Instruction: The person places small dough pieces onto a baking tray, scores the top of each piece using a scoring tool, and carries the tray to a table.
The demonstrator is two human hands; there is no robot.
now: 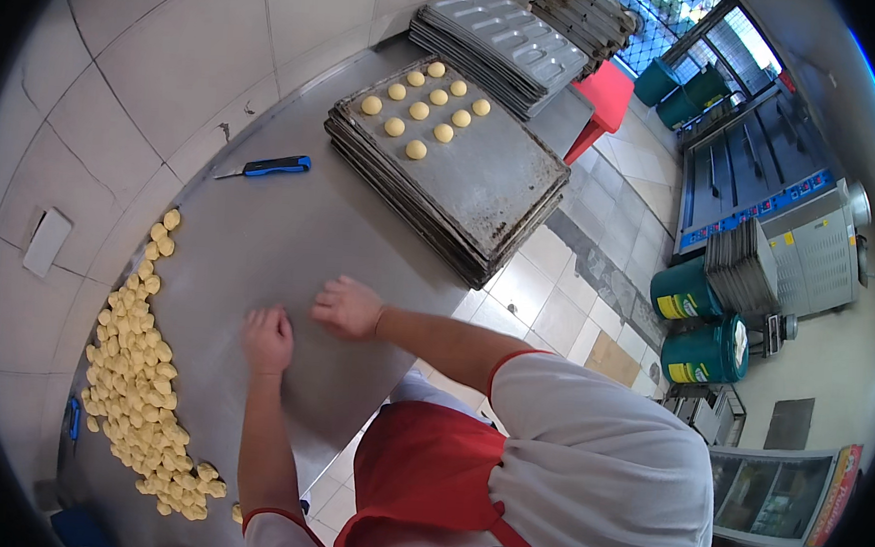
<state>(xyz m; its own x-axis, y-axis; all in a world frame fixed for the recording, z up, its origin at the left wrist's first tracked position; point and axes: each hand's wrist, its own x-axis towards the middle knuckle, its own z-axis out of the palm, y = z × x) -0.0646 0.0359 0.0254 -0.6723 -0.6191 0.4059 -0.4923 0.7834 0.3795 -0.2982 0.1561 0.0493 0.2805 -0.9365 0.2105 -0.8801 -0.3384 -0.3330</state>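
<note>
Curling loosely over the table (220, 250), left hand (269, 339) and right hand (349, 308) hide their palms (contents I can't tell).

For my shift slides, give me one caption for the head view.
Left hand and right hand curl over a metal table, between piled dough pieces and a tray stack bearing dough balls.

There are twelve smooth dough balls (418, 111), and many dozens of rough dough pieces (133, 375), heaped too thickly for an exact count. Besides these: one left hand (269, 340), one right hand (349, 309), one red plastic stool (603, 95) and two yellow-labelled teal drums (695, 351).
</note>
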